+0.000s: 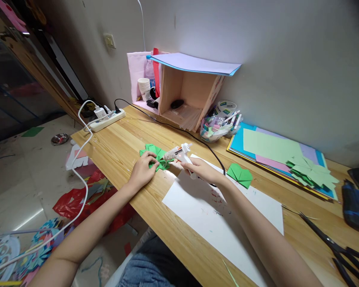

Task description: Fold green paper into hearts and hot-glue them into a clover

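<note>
My left hand lies with its fingers spread flat on a green folded paper piece on the wooden table, pressing it down. My right hand is closed around a white hot glue gun. The gun's nozzle points left and touches the green paper. A black cord runs from the gun back to a white power strip. A second green folded piece rests just right of my right wrist.
A white sheet lies in front of me. Coloured paper sheets and pale green folded pieces sit at the right. Black scissors lie near the right edge. A wooden box and a bowl of pens stand by the wall.
</note>
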Demonstrator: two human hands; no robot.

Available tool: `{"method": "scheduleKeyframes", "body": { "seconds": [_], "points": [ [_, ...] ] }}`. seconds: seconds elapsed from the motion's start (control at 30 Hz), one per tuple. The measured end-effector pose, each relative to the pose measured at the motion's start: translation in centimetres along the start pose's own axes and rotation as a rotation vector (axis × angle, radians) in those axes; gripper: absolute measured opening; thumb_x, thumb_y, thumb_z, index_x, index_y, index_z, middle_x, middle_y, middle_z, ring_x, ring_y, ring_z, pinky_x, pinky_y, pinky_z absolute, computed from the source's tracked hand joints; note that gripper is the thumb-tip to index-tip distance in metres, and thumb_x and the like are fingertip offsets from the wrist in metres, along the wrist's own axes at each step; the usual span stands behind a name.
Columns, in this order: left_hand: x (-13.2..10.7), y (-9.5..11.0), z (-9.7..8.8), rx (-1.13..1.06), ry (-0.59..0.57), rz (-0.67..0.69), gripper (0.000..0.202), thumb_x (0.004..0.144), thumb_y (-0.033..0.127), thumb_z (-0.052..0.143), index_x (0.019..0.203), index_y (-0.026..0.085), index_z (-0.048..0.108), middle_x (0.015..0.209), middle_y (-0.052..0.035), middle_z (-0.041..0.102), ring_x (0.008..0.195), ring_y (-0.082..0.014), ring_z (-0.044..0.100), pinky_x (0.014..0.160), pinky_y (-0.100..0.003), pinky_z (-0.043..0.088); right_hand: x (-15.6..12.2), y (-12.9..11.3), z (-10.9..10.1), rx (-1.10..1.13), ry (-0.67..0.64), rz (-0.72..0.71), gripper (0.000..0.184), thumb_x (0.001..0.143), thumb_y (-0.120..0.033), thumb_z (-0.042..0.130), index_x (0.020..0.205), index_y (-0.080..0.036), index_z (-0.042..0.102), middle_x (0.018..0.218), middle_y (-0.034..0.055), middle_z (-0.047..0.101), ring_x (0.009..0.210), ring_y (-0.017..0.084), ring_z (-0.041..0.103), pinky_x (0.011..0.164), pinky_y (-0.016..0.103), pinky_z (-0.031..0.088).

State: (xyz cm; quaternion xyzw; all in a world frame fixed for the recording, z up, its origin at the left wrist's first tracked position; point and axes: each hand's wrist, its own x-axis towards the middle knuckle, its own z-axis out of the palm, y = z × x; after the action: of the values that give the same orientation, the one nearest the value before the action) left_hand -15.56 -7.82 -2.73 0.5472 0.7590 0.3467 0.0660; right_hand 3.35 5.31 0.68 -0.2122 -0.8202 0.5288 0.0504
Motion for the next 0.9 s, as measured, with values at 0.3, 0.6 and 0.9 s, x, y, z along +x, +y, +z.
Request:
{"method": "scheduleKeyframes", "body": {
  "seconds": [0.3, 0.6, 0.9],
  "points": [
    [0.0, -0.2, 0.1, -0.01, 0.006, 0.001, 0.01, 0.077, 0.022, 0.054, 0.069, 0.019, 0.06, 0.099, -0.0041, 0.059, 0.093, -0.0186, 0.057, 0.086, -0.035, 0.044, 0.2, 0.0, 0.2, -0.018, 0.051, 0.018, 0.042, 0.082, -0.054, 0.039, 0.064, -0.018, 0.047, 0.062, -0.0006, 0.051, 0.058, 0.013, 0.046, 0.056, 0.025, 0.034],
    [0.0, 0.1, 0.0, -0.024, 0.01, 0.009, 0.009, 0.077, 0.023, 0.055, 0.072, 0.019, 0.061, 0.096, -0.0044, 0.059, 0.093, -0.0187, 0.056, 0.088, -0.036, 0.044, -0.2, -0.9, -0.3, 0.061, 0.034, 0.087, 0.032, 0.079, -0.047, 0.046, 0.08, -0.017, 0.058, 0.066, -0.0008, 0.052, 0.057, 0.012, 0.047, 0.052, 0.023, 0.034],
    [0.2, -0.1, 0.1, -0.05, 0.026, 0.048, 0.014, 0.076, 0.029, 0.059, 0.084, 0.022, 0.068, 0.094, -0.0038, 0.057, 0.091, -0.0176, 0.056, 0.085, -0.032, 0.045, 0.2, -0.3, -0.6, 0.152, 0.032, 0.123, 0.034, 0.078, -0.044, 0.047, 0.082, -0.015, 0.064, 0.064, 0.0004, 0.053, 0.055, 0.011, 0.046, 0.052, 0.023, 0.034]
  ]
}}
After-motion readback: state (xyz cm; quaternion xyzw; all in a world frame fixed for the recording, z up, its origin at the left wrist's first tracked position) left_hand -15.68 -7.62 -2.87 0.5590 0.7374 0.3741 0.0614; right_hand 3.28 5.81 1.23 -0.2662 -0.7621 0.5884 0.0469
